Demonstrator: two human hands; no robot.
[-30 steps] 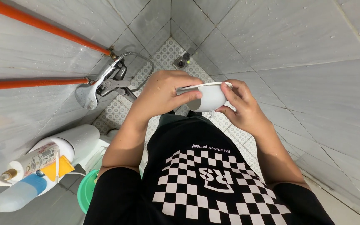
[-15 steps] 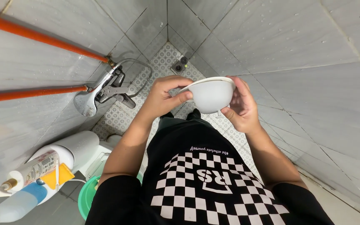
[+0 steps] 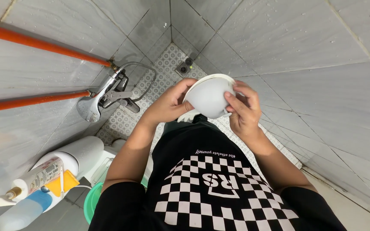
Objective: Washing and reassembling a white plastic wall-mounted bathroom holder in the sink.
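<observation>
Item: small white glazed ceramic bowl (image 3: 208,97), round, smooth-walled, thin-rimmed. Held at chest height in front of the person, above the patterned floor tiles (image 3: 168,64), in the corner of a tiled washroom.

Change noted: a second earlier the bowl sat nearly level, seen edge-on; half a second earlier it tipped, showing its outer wall; now it stood turned further, the rounded underside facing up toward the head and the rim pointing away. The work appeared to be moving round the bowl's outside.

Left hand (image 3: 168,105): grip closed on the bowl's left edge, fingers curled behind the rim, with something pale showing under them, too small to name.

Right hand (image 3: 243,111): grip clasped on the bowl's right side, fingers spread flat over the outer wall.

Surroundings:
- Grey marbled wall tiles (image 3: 287,38), glossy, spotted with water drops.
- Two orange pipes (image 3: 35,42) running to a chrome mixer tap (image 3: 108,92) with a looped metal hose.
- White cylindrical fixture (image 3: 76,154) at lower left, bearing pump bottles (image 3: 26,188), one white, one blue.
- Green plastic basin (image 3: 91,201), mostly hidden behind the left arm.
- Black shirt with white checkered print (image 3: 219,188).
</observation>
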